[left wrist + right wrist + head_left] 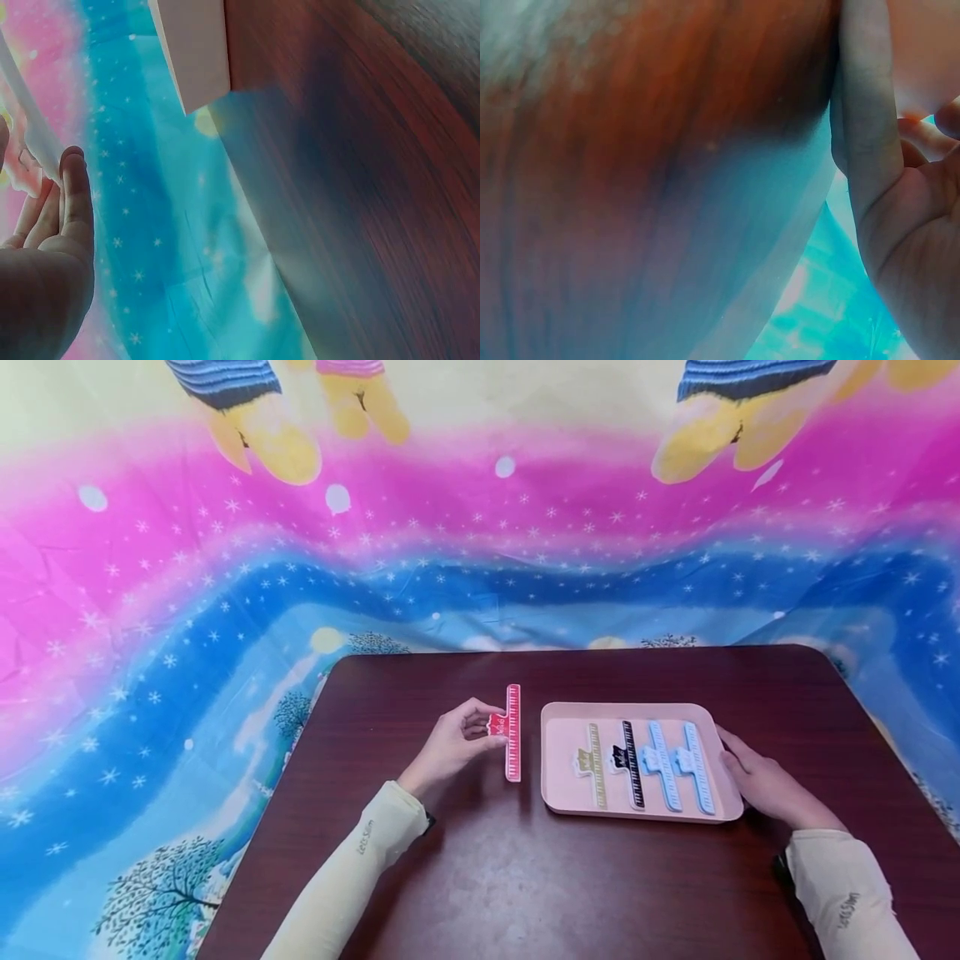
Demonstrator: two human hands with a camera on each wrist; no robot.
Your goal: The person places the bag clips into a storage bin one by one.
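Note:
My left hand [453,739] pinches a red page clip [513,735] by its bear-shaped tab, between thumb and fingers. The clip's long bar, printed like piano keys, stands upright just left of a pink tray [551,777]. Inside the tray lie a gold clip [596,768], a black clip [632,768] and two light blue clips [660,764], side by side. My right hand [765,781] grips the tray's right side, its thumb at the rim. In the left wrist view, the left hand [56,247] and part of the clip [41,146] appear at the left edge.
The tray rests on a dark brown wooden table [600,893] with rounded far corners. Behind the table hangs a pink and blue cloth [480,535] printed with snowflakes and cartoon figures.

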